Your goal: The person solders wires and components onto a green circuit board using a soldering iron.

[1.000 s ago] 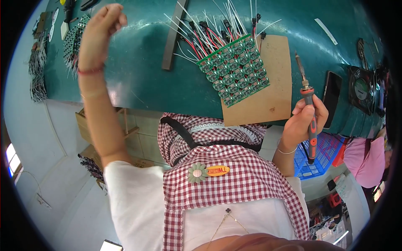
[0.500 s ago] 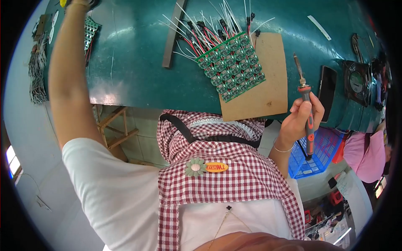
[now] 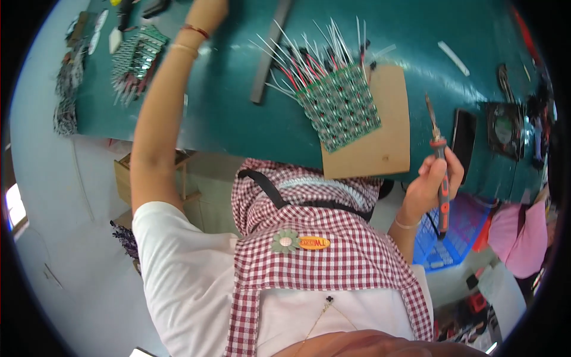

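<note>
My right hand (image 3: 433, 177) is wrapped round the grey and red handle of a soldering iron (image 3: 443, 196), its bare tip pointing up and away from me over the bench. Left of it, a green circuit board panel (image 3: 342, 113) lies tilted on a piece of brown cardboard (image 3: 395, 119). Red and black wires with white ends (image 3: 324, 53) fan out from the panel's far edge. My left arm stretches far across the bench; my left hand (image 3: 211, 11) is at the top edge, its fingers cut off from view, near a dark flat bar (image 3: 269, 59).
A second board panel with wires (image 3: 140, 56) lies at the left, beside a wire bundle (image 3: 68, 95) at the bench edge. To the right are a phone (image 3: 464, 140), a small fan (image 3: 504, 128) and a white strip (image 3: 453, 58). A blue basket (image 3: 452, 232) stands below the bench.
My left hand has swung rightward from the far left corner toward the dark bar. The right hand keeps the soldering iron almost still. The view has shifted slightly.
</note>
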{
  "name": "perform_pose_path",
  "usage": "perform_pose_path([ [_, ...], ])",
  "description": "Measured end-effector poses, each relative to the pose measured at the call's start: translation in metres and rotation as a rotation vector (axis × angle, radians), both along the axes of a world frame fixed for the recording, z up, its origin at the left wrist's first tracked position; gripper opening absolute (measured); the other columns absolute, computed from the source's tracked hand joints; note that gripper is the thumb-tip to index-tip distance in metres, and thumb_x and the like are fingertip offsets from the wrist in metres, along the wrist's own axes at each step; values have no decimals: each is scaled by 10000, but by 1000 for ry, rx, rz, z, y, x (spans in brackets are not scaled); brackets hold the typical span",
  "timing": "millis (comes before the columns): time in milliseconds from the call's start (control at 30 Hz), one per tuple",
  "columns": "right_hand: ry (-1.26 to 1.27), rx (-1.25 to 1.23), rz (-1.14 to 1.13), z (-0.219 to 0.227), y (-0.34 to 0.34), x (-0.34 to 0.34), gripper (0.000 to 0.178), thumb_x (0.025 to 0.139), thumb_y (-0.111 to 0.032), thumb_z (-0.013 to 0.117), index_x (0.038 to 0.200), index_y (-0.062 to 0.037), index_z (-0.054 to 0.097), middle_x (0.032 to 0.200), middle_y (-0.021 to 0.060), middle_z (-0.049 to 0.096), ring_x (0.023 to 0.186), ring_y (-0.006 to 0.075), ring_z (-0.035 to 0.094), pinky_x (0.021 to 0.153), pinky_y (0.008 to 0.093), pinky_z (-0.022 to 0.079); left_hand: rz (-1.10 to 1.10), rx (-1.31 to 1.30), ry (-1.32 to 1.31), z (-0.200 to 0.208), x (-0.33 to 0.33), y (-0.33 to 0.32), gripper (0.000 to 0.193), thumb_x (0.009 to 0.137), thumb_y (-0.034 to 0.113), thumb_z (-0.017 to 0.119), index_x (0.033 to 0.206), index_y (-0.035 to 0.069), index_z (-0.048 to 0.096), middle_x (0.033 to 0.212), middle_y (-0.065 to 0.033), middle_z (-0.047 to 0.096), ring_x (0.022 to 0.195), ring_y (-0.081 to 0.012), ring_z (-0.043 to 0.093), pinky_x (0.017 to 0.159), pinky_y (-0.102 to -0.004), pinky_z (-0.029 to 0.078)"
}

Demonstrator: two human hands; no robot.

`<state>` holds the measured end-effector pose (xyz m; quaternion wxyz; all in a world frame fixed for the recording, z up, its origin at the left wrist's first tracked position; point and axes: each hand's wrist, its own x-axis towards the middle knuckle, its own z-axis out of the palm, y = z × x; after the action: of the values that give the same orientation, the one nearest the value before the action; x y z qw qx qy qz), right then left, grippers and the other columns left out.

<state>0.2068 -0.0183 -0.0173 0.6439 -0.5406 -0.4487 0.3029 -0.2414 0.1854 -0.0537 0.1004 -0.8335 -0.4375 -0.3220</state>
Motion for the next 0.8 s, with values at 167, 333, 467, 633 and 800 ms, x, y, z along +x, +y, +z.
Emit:
perform_pose_path([
  [167,-10,-26,-95,-6,-4,21,219,888,-98,546,1063,34,545,725,86,573,567,73,434,511,195,379,20,-357,-156,58,159,-105,763,641,406,772,1227,7,491,1279,-218,468,1234,-407,396,1045,-486,326],
  [333,-20,46,-96,0,4,20,235,897,-123,559,1061,44,543,713,79,556,563,83,421,502,203,344,192,-640,258,54,224,-183,1162,564,641,725,1458,77,244,1470,-302,183,1318,-542,199,963,-737,166],
  [467,-58,63,-180,15,3,15,229,900,-130,541,1046,46,551,682,52,505,560,95,417,499,209,341,225,-595,270,54,231,-183,1156,556,560,769,1461,83,229,1369,-257,331,1246,-397,354,920,-596,309],
  [633,-69,64,-227,25,3,28,225,912,-129,563,1049,49,561,705,33,522,581,70,433,495,189,327,107,-429,66,74,220,-192,1131,560,390,815,1460,60,213,1339,-218,355,1186,-334,397,929,-447,358],
  [800,-117,128,-286,33,8,39,274,921,-192,554,1053,48,566,659,36,493,569,81,426,504,208,329,590,-139,-111,143,145,-195,1120,579,414,798,1445,9,214,1371,-265,317,1250,-418,352,1025,-497,311],
])
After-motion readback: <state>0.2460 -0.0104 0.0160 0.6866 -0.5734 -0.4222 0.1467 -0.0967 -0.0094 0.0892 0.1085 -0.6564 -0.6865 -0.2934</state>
